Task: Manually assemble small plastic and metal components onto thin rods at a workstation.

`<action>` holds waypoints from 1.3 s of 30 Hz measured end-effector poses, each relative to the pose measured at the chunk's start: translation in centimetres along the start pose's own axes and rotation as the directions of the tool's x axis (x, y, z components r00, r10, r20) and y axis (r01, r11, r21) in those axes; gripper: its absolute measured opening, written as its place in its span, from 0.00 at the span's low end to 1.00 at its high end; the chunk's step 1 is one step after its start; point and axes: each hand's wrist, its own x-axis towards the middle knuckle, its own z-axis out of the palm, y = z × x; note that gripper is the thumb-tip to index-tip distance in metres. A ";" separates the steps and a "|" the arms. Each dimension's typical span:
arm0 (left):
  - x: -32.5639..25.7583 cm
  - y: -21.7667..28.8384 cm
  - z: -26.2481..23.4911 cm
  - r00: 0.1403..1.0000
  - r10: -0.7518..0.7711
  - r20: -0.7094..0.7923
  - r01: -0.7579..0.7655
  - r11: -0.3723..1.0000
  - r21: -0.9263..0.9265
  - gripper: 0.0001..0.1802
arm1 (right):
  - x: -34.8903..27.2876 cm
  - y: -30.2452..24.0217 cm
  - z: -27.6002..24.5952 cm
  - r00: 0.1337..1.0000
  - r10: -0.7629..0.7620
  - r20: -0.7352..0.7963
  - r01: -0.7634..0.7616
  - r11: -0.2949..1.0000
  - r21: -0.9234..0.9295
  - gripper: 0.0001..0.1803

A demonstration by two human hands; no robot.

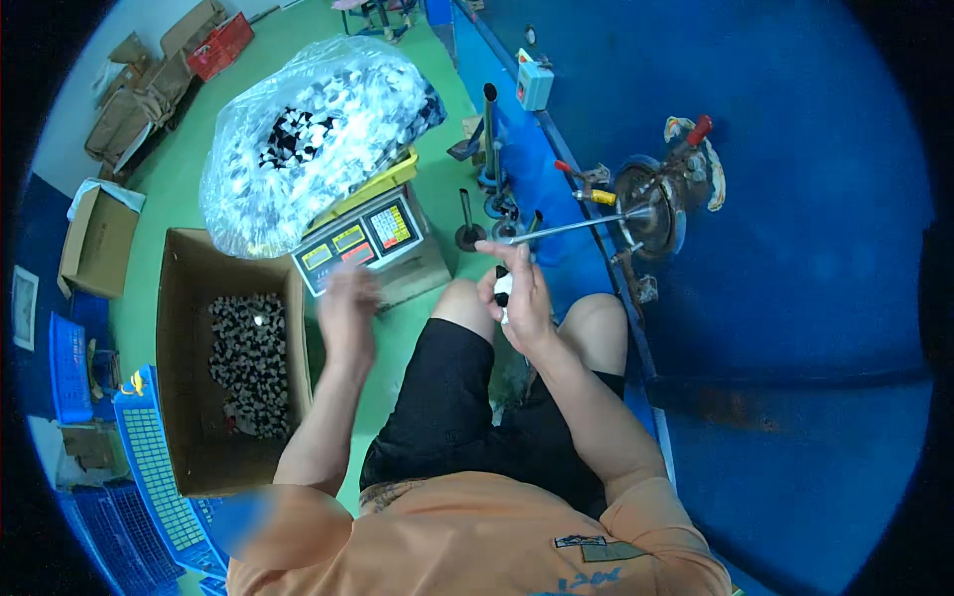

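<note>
My right hand [527,300] is above my knees, its fingers curled round small black-and-white parts [503,288]; their exact kind is hard to make out. One or more of its fingers point out toward a thin metal rod [571,229]. My left hand [348,306] is smeared by motion in front of the weighing scale [350,243], so its fingers and anything in them cannot be told. Beyond the scale's panel a large clear plastic bag [238,184] bulges with many small black and white pieces [296,137].
At my left stands a deep cardboard box [189,397] with a heap of small dark parts [248,363]. A blue bench [795,298] at my right carries a metal fixture with a red-handled lever [699,129]. Blue baskets [159,467] and another carton [99,238] lie further left.
</note>
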 end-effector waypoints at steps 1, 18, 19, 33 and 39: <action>-0.6 -1.1 1.3 0.991 -0.054 0.123 0.031 0.983 0.182 0.13 | 0.1 -0.1 0.3 0.999 0.042 0.013 -0.042 0.999 -0.022 0.30; 1.4 -4.2 8.0 0.833 -0.214 0.510 0.282 0.958 -0.058 0.06 | 0.9 0.8 -1.5 0.988 -0.032 -0.150 0.013 0.992 -0.126 0.32; 1.2 -4.4 8.2 0.820 -0.213 0.531 0.317 0.942 -0.111 0.06 | 0.9 0.8 -1.6 0.985 -0.053 -0.164 0.032 0.992 -0.123 0.32; 0.8 -4.3 10.0 0.797 -0.185 0.575 0.329 0.931 -0.156 0.08 | 0.8 0.6 -1.8 0.964 -0.142 -0.223 0.110 0.983 -0.150 0.29; 0.5 -3.8 10.4 0.808 -0.175 0.563 0.294 0.948 -0.127 0.08 | 0.7 0.7 -1.8 0.962 -0.141 -0.235 0.111 0.984 -0.138 0.28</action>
